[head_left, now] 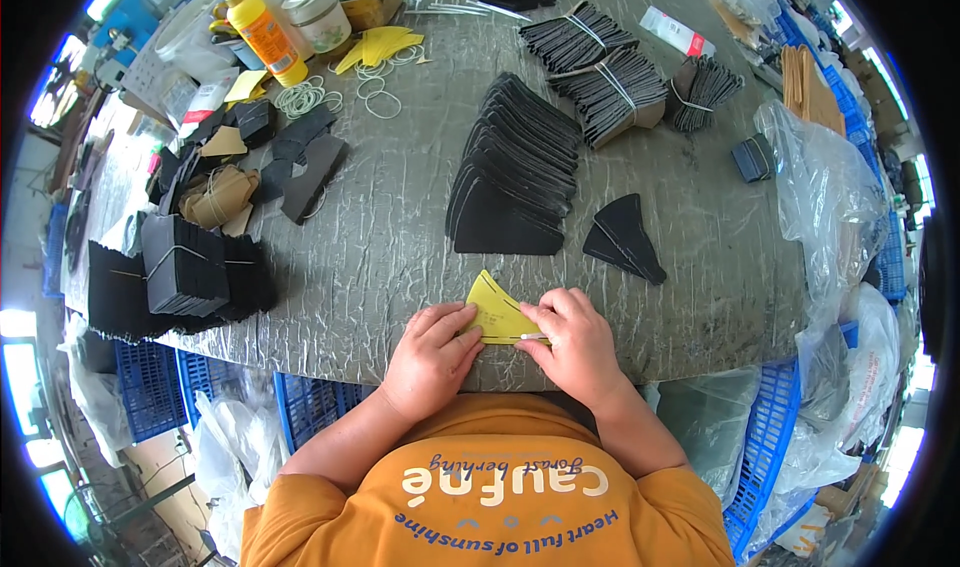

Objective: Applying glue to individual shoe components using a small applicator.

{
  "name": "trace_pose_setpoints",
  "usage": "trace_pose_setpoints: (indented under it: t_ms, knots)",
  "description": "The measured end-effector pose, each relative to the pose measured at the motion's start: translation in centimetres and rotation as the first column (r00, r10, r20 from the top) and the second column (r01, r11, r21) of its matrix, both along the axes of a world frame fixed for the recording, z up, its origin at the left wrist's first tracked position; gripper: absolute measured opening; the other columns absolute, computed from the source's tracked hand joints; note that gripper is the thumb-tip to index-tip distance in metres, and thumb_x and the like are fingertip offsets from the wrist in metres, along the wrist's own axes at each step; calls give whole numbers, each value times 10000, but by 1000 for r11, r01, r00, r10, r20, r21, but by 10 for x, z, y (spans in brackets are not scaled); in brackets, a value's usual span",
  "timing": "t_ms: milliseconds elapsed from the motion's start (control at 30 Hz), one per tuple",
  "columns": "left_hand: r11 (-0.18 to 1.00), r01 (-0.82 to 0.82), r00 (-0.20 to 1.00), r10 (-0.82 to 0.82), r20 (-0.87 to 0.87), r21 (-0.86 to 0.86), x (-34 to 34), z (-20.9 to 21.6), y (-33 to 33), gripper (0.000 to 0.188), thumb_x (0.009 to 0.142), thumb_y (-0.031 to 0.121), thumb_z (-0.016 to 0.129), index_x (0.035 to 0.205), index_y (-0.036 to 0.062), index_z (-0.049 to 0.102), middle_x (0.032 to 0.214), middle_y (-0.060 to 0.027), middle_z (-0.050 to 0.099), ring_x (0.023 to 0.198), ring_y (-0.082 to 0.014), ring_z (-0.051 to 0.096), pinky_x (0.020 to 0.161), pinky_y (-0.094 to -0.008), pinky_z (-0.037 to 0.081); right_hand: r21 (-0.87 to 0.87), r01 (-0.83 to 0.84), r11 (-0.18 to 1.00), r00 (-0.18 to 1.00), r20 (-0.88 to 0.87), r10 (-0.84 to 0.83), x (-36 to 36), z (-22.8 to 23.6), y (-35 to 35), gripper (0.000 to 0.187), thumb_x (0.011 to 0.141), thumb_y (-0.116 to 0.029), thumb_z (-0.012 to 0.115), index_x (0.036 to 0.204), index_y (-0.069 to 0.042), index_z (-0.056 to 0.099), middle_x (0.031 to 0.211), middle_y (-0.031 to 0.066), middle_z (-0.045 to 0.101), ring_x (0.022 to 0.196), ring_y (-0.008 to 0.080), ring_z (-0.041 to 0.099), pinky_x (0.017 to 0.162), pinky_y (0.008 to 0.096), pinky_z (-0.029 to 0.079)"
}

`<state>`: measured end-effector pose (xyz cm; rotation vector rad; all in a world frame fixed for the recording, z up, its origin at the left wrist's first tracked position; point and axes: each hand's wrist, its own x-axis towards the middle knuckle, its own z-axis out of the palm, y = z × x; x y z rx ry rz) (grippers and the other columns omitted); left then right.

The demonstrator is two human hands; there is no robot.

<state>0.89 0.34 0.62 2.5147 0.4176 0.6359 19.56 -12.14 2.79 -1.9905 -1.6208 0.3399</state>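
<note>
A yellow fan-shaped template (pixel 494 309) lies on the grey table (pixel 400 237) near its front edge. My left hand (pixel 432 354) presses down on its left side. My right hand (pixel 576 342) pinches a thin white pen-like stick (pixel 534 337) at the template's lower right edge. Whether a black piece lies under the template is hidden. Just beyond, a fanned row of black fan-shaped pieces (pixel 512 177) stretches away from me, and two loose black pieces (pixel 625 237) lie to the right.
Banded bundles of black pieces (pixel 600 62) sit at the back, more bundles (pixel 180 277) at the left edge. Glue bottles and jars (pixel 270 27), rubber bands (pixel 340 92) and yellow templates (pixel 380 45) lie at the back left. Clear plastic bags (pixel 830 197) and blue crates (pixel 770 457) stand at the right.
</note>
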Motion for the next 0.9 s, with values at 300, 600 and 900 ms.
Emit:
trace_pose_setpoints:
  t_ms: [300, 600, 900]
  knots:
    - [1000, 11, 1000, -10, -26, 28, 0, 3, -1, 268, 741, 43, 740, 1002, 19, 685, 1146, -133, 648, 1081, -327, 608, 904, -450, 490, -4, -13, 1000, 1000, -16, 13, 3, 1, 1, 382, 705, -156, 813, 1054, -54, 698, 975, 52, 580, 890, 256, 577, 737, 373, 525]
    - [995, -65, 995, 71, -76, 82, -1, 8, 0, 296, 731, 104, 764, 1019, 59, 711, 1118, -56, 692, 1022, -288, 616, 910, -442, 449, 121, 5, 993, 875, -481, 54, -6, 13, 6, 48, 902, -53, 632, 930, -33, 598, 877, 152, 582, 785, 356, 594, 669, 402, 482]
    - [987, -97, 991, 107, -78, 130, 0, 6, -1, 300, 730, 154, 773, 1020, 93, 726, 1128, -4, 702, 997, -243, 616, 923, -423, 425, 226, -26, 974, 816, -558, 152, -26, -8, 21, 87, 872, -12, 680, 894, -30, 598, 792, 159, 628, 705, 354, 630, 619, 382, 496]
